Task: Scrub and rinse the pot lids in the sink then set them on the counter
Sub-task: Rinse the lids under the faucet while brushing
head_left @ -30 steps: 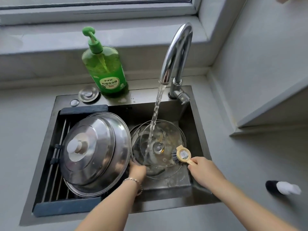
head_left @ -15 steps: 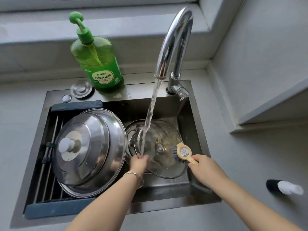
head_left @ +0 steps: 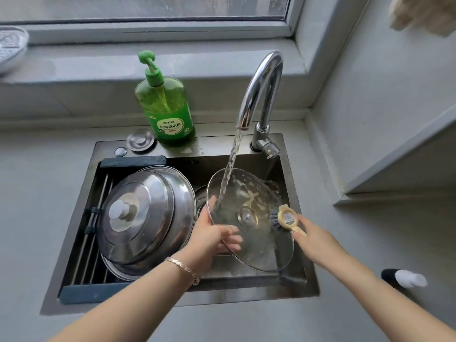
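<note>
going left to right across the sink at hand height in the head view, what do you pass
steel lid → left hand → glass lid → scrub brush → right hand → black and white object on the counter

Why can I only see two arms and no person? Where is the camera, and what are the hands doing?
The camera sits on the person's head and looks down, so you see only their arms. Every picture comes from that one camera. The left hand grips the rim of a soapy glass lid, which is tilted under water running from the faucet. The right hand holds a scrubbing brush with its bristles at the lid. Beside them in the sink, a big steel lid lies over a draining rack. A green soap bottle stands behind the sink.
</note>
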Demonstrator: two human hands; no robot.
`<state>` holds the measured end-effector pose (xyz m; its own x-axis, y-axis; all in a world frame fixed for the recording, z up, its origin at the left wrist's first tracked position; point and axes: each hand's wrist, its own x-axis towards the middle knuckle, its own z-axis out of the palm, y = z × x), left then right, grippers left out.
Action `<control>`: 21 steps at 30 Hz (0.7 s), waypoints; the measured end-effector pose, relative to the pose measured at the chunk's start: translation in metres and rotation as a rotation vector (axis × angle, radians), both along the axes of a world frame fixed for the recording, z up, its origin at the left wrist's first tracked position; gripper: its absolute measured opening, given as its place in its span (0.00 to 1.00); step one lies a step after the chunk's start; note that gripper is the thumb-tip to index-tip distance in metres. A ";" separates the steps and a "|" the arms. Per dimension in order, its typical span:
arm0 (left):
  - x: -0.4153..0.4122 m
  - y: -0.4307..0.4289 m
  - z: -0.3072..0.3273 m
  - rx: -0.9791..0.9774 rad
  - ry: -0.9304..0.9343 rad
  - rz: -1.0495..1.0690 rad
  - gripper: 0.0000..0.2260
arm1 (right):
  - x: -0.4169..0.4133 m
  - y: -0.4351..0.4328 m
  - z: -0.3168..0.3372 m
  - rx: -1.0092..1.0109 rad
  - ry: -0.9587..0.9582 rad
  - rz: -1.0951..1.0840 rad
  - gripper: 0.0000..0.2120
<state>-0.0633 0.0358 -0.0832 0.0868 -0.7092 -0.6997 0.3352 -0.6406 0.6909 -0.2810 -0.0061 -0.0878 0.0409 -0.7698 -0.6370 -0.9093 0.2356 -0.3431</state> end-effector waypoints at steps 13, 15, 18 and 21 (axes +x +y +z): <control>0.044 0.014 0.062 -0.236 -0.004 0.218 0.38 | 0.057 -0.005 0.046 -0.148 -0.195 0.184 0.20; 0.044 0.014 0.062 -0.233 -0.035 0.229 0.38 | 0.066 0.002 0.047 -0.120 -0.249 0.248 0.20; 0.048 0.014 0.061 -0.204 -0.038 0.264 0.38 | 0.072 0.019 0.056 -0.045 -0.417 0.318 0.19; 0.051 0.015 0.064 -0.206 -0.046 0.269 0.39 | 0.054 -0.006 0.042 -0.099 -0.237 0.240 0.19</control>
<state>-0.0118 0.0506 -0.0195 0.3180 -0.7828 -0.5349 0.4388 -0.3786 0.8149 -0.2266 -0.0116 -0.0457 0.3660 -0.7780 -0.5107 -0.8268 -0.0199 -0.5622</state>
